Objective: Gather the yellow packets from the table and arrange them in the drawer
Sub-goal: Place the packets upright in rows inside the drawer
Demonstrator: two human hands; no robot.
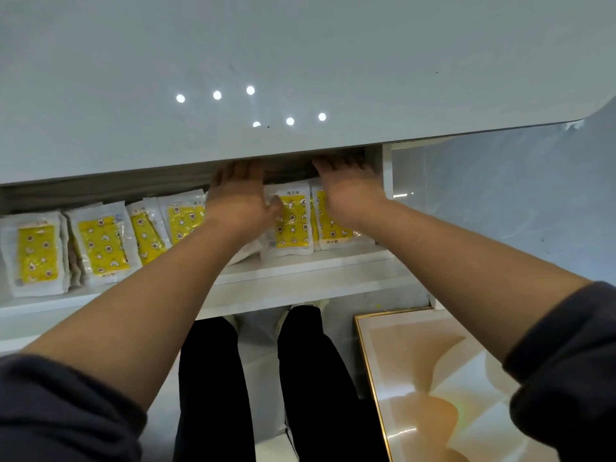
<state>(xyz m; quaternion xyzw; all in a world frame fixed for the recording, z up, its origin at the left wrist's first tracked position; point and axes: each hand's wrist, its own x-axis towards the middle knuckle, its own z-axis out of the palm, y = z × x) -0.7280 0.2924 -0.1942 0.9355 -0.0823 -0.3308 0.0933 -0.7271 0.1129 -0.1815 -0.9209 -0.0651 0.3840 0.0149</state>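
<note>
i see yellow packets (100,243) rowed in the open drawer (300,271) under the tabletop (300,61). left hand (238,195) flat on them, fingers straight, gripping nothing. one packet (293,221) between the hands. right hand (350,191) same pose, flat, holding nothing, tips hidden under the edge.

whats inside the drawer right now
A row of yellow packets lies in the drawer; left hand and right hand lie flat over the right-side ones. The tabletop hides the drawer's back.
</note>
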